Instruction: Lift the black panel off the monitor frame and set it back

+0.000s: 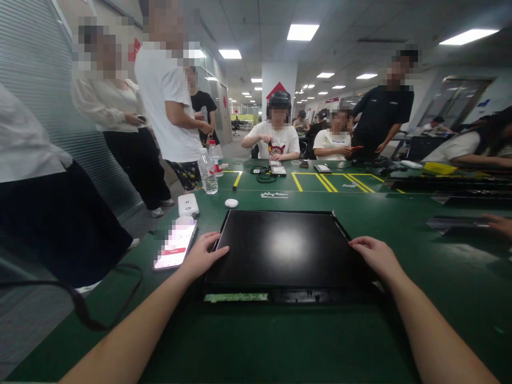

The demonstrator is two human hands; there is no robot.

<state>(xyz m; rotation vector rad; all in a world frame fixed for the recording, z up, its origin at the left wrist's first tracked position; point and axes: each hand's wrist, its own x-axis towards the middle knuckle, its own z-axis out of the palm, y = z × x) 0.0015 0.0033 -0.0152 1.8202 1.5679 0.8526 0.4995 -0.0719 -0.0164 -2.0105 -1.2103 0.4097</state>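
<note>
A flat black display panel (276,250) lies in front of me on the green table, a soft light reflection on its dark face. My left hand (205,255) grips its left edge, thumb on top and fingers along the side. At the right edge, my right hand (375,256) holds the rim between thumb and fingers; some fingertips are hidden. Along the near side runs a black strip (308,296) of the frame, with a narrow green circuit board (236,297) at its left part.
Left of the panel lie a lit phone (176,245) and a white power bank (188,205). Beyond it are a white earbud case (231,203), small white strips (274,195) and water bottles (208,173). Another person's hand (500,224) shows at right; several people sit or stand around.
</note>
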